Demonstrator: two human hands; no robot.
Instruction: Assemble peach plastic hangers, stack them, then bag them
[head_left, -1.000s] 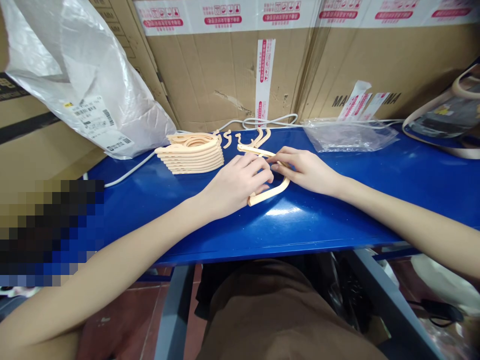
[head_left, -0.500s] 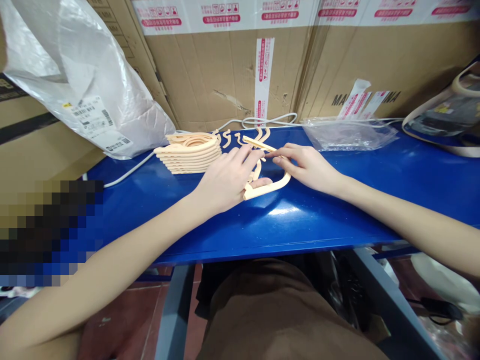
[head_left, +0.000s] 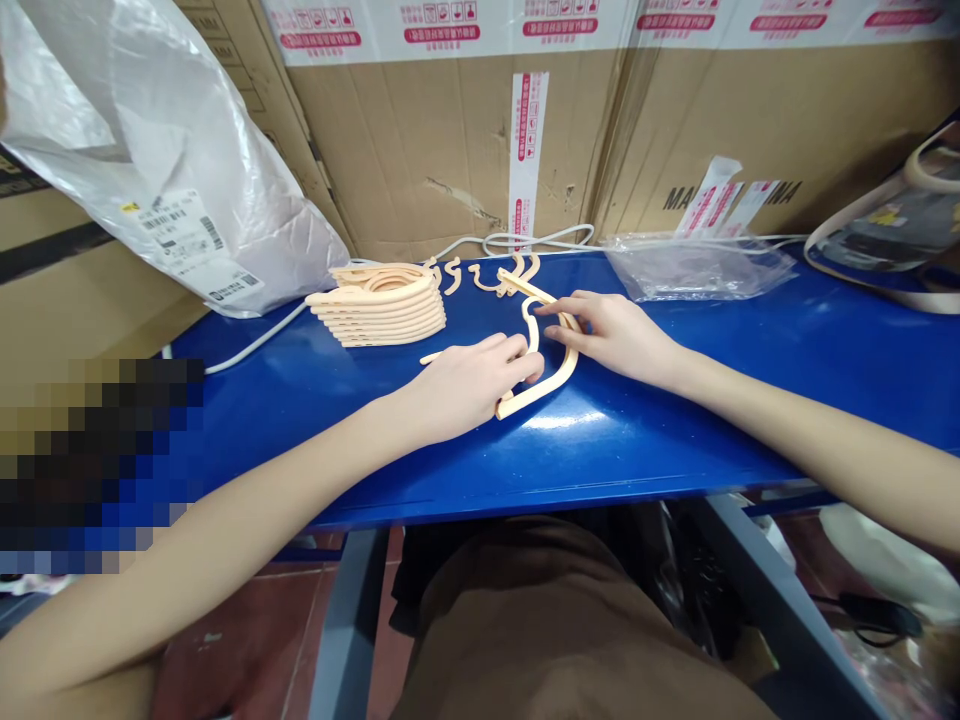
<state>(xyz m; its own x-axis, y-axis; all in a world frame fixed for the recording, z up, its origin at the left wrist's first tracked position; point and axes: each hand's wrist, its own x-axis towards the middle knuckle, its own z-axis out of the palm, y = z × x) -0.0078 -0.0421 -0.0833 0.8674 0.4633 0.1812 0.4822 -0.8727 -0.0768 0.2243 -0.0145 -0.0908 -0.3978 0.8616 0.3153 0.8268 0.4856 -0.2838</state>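
A cream plastic folding clothes hanger [head_left: 553, 385] lies bent open on the blue table, its curved arm running towards the front edge. My right hand [head_left: 619, 328] is closed, thumb and fingertips pinching the hanger's bend from the right. On the left, my left hand [head_left: 480, 388] has its fingers curled round the lower end of a cream hanger hook [head_left: 533, 330], which stands up between both hands. A thin cream tip [head_left: 430, 358] pokes out behind the left hand; the rest of it is hidden. How hook and hanger join is covered by my fingers.
A stack of cream folded hangers [head_left: 386, 312] stands to the left. Several loose hooks [head_left: 453, 275] lie behind my hands. A clear plastic bag [head_left: 697, 272], a white cable [head_left: 255, 345], a large white parcel bag [head_left: 187, 180] and cardboard boxes [head_left: 435, 130] border the table [head_left: 450, 470].
My left hand has shifted down towards me and off the hanger's upper arm, uncovering the hook. The hanger's lower arm has swung slightly nearer the table's front. My right hand has barely moved.
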